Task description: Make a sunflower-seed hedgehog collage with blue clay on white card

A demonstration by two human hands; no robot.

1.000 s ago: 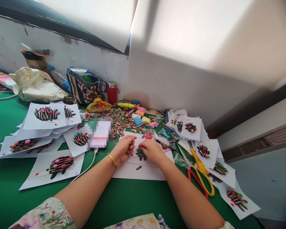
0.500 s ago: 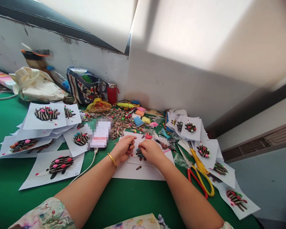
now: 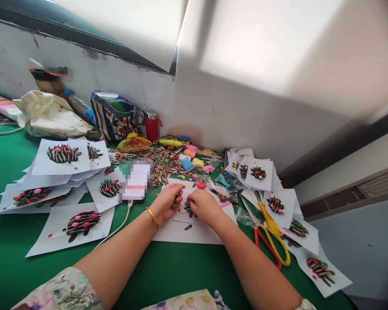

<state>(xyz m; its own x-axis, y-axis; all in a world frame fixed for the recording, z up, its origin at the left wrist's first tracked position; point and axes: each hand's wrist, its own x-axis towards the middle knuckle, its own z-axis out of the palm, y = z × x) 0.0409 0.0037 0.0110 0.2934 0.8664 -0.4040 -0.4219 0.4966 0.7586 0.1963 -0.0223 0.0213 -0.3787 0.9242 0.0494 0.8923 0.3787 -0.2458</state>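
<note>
Over a white paper sheet (image 3: pixel 168 234) both hands work close together. My left hand (image 3: pixel 168 201) is closed, its fingers curled round a small dark thing that is mostly hidden. Beside it, my right hand (image 3: pixel 205 206) pinches down on a small hedgehog figure (image 3: pixel 188 209) of dark seeds and coloured bits, on a smaller card laid on the sheet. Its fingers cover most of the figure, and what lies between the fingertips cannot be seen. A loose sunflower seed (image 3: pixel 188 227) lies just below the figure.
Finished hedgehog cards (image 3: pixel 84 224) lie piled at left, with more cards (image 3: pixel 280 211) at right. A phone (image 3: pixel 136 183) on a cable stands left of my hands. Behind are heaped sunflower seeds (image 3: pixel 163 161) and coloured clay (image 3: pixel 188 165). Scissors (image 3: pixel 278 245) rest at right.
My right hand has shifted very slightly left over the hedgehog figure. The left hand and the things around have stayed put.
</note>
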